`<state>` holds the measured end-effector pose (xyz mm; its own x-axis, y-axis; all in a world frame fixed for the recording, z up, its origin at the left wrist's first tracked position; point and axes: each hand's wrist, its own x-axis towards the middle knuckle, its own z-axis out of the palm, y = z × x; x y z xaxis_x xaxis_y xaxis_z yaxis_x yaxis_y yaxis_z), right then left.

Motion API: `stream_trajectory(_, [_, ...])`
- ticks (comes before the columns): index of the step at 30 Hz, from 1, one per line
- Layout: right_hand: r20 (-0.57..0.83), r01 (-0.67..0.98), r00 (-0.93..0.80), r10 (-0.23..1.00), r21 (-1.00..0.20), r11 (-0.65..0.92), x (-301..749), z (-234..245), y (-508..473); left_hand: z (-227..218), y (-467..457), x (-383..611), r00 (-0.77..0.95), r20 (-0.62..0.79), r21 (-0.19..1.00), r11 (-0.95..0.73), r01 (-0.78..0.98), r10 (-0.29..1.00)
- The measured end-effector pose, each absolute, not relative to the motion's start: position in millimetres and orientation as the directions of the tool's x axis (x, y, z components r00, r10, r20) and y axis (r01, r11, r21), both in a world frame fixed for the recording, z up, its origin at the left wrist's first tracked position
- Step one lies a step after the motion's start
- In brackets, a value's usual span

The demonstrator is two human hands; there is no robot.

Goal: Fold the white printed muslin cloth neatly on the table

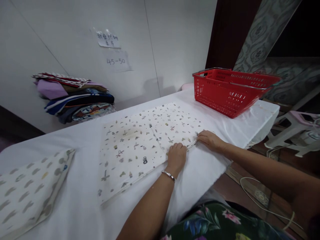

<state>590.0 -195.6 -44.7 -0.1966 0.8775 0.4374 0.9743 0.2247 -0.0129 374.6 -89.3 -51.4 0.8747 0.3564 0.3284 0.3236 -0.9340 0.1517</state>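
My left hand [176, 156] sits curled on the printed cloth [136, 146] at its near edge, fingers together — right hand [211, 140] flat at the right corner, fingers pressed together; red basket [212, 95] far right.

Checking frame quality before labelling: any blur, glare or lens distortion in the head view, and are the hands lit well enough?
Head view: soft, even light, no glare; left hand and right hand on the patterned cloth are sharp; only a faint shadow on the wall; wide-angle bowing stretches the table edges and the red basket; upper right corner is dark.
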Motion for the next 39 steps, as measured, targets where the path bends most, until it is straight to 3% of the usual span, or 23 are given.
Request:
stream_trajectory(6, [0.438,0.962,-0.25,0.864,0.009,0.273,592.7,-48.6,-199.0,-52.2,-90.9,375.7,0.885,0.317,0.092,-0.94,0.329,0.341])
stream_trajectory(18, [0.372,0.955,-0.273,0.887,-0.005,0.296,596.7,-45.3,-201.3,-50.7,-92.9,374.5,0.877,0.322,0.129,-0.935,0.332,0.356])
stream_trajectory(39, [0.311,0.954,-0.299,0.902,0.069,0.293,594.9,-42.7,-198.7,-55.2,-85.9,378.4,0.789,0.355,0.394,-0.846,0.36,0.502])
